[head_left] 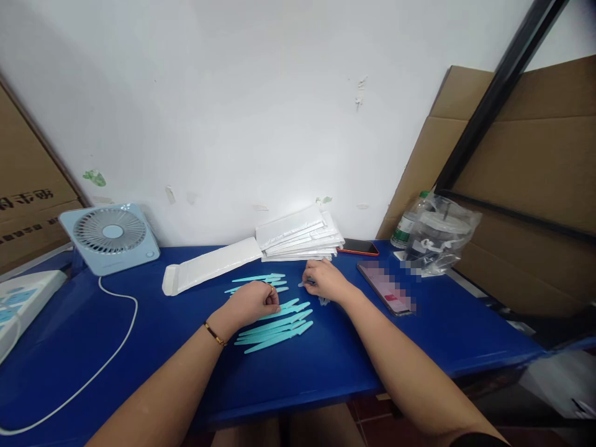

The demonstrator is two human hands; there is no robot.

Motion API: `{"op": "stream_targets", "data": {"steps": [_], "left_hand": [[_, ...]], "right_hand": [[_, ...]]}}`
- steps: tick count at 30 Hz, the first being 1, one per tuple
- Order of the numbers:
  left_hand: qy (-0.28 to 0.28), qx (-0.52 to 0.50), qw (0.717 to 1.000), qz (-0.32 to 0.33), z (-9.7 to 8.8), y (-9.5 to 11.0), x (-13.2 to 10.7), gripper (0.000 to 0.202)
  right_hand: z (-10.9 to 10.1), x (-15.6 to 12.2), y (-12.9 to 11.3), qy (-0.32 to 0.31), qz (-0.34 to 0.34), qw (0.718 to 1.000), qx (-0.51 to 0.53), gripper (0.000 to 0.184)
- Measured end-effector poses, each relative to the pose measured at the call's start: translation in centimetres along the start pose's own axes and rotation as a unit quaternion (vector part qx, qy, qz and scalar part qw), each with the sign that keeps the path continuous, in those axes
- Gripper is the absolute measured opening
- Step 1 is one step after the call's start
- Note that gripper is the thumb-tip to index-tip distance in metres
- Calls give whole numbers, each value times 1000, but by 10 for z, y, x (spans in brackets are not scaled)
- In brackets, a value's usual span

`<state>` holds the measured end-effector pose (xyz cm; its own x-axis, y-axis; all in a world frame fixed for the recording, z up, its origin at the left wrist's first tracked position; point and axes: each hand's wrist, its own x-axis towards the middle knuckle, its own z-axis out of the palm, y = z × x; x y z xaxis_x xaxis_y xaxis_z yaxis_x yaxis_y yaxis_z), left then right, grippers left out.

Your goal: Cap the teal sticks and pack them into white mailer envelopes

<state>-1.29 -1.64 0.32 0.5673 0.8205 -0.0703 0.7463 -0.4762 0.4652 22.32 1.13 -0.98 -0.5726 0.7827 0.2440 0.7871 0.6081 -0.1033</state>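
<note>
Teal eyebrow razors (pixel 274 334), several of them, lie in two loose groups on the blue table, roughly parallel to one another. Over the gap between these groups is my left hand (pixel 251 304), its thumb and fingers pinched at a teal razor; the curled fingers partly hide the grip. To the right, my right hand (pixel 323 280) has its fingertips closed on a small translucent plastic piece (pixel 302 284). More translucent bits (pixel 323 301) lie beneath that palm, partly covered.
White packets (pixel 298 236) are stacked against the wall, with a long white sleeve (pixel 214 267) left of them. A phone (pixel 384 288) and an orange-edged phone (pixel 358 247) lie to the right, near a bagged cup (pixel 440 239) and bottle (pixel 407 226). A corded fan (pixel 112 239) stands left.
</note>
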Motion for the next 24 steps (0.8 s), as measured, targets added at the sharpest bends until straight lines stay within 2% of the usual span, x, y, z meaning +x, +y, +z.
{"op": "stream_targets", "data": {"steps": [6, 9, 12, 15, 24], "left_hand": [[72, 75, 995, -6, 0, 2, -1, 14], [93, 92, 991, -14, 0, 2, -1, 14], [107, 101, 989, -4, -2, 1, 0, 18], [113, 98, 989, 2, -4, -1, 0, 22], [107, 66, 992, 22, -2, 1, 1, 27]], "right_hand": [[1, 2, -6, 3, -19, 1000, -16, 11], [-2, -1, -4, 16, -15, 997, 73, 12], [-7, -6, -2, 25, -5, 977, 210, 18], [-11, -9, 0, 30, 2, 962, 273, 22], [-10, -4, -19, 24, -22, 960, 277, 20]]}}
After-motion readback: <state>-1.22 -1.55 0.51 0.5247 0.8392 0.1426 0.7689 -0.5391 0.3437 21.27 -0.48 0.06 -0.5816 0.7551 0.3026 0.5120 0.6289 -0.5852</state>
